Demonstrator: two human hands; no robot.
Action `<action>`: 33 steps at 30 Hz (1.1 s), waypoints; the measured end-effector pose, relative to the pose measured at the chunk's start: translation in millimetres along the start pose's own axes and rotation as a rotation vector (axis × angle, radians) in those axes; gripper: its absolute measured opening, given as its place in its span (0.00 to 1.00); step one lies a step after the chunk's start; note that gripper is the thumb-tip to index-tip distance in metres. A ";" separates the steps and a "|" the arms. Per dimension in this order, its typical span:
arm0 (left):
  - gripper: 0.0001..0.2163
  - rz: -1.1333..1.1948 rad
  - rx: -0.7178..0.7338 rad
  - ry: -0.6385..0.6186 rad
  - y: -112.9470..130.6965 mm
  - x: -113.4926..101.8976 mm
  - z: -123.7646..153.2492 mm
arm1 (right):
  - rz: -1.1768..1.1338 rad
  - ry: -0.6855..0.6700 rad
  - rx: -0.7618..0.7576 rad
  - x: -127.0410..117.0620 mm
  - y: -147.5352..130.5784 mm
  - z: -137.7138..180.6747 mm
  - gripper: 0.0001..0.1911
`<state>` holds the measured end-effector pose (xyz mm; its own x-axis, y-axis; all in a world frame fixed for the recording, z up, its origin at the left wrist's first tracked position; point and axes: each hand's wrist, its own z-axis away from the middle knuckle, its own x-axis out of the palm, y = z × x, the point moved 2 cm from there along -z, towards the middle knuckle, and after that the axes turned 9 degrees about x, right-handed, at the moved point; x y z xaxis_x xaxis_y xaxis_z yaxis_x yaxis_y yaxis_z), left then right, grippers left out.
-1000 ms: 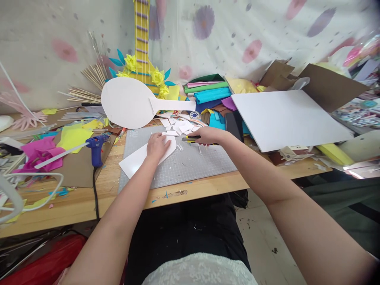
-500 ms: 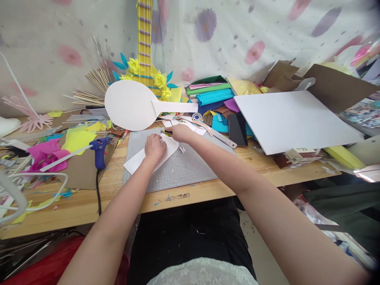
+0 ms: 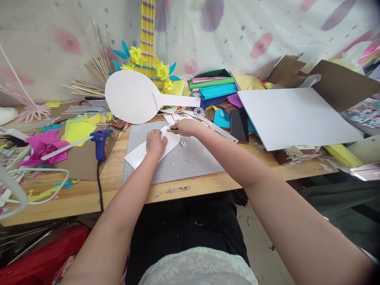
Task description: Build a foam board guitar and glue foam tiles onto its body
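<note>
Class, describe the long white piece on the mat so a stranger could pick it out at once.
On the wooden table, find the grey gridded mat in the middle. Slanting across its left part is a white piece, with the right hand holding a cutter at its far end. Unlike the big white board to the right and the paddle-shaped cutout behind, it lies under the left hand.

The person's bare left arm (image 3: 118, 209) and right arm (image 3: 246, 174) both reach across the front edge of the counter (image 3: 213, 183), slanting inward from either side. I can see the left hand (image 3: 156, 143) lying palm down, its fingers (image 3: 157, 133) slightly spread, while the right hand (image 3: 185, 128) is curled in a grip just beside it, nearer the back edge.
</note>
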<state>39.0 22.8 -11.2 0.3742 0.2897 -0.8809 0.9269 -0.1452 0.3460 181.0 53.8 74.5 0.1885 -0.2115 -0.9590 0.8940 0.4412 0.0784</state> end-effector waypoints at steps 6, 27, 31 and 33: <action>0.12 0.003 -0.014 -0.023 2.3 -2.1 -0.3 | -0.093 0.019 0.068 22.7 23.7 41.7 0.25; 0.13 0.038 -0.054 0.054 -6.0 -26.0 1.6 | -0.220 0.119 0.064 -5.3 12.8 25.9 0.24; 0.15 -0.015 -0.105 0.026 -17.2 -23.9 9.5 | -0.145 0.132 -0.002 -0.1 -23.6 0.8 0.24; 0.14 -0.008 -0.119 0.027 -20.3 -19.4 13.3 | -0.103 0.116 -0.030 -0.5 -39.4 -7.8 0.25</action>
<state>12.6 7.5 -5.5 0.3659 0.3163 -0.8753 0.9260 -0.0296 0.3764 142.5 43.3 69.7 0.0465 -0.1558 -0.9867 0.8932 0.4487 -0.0288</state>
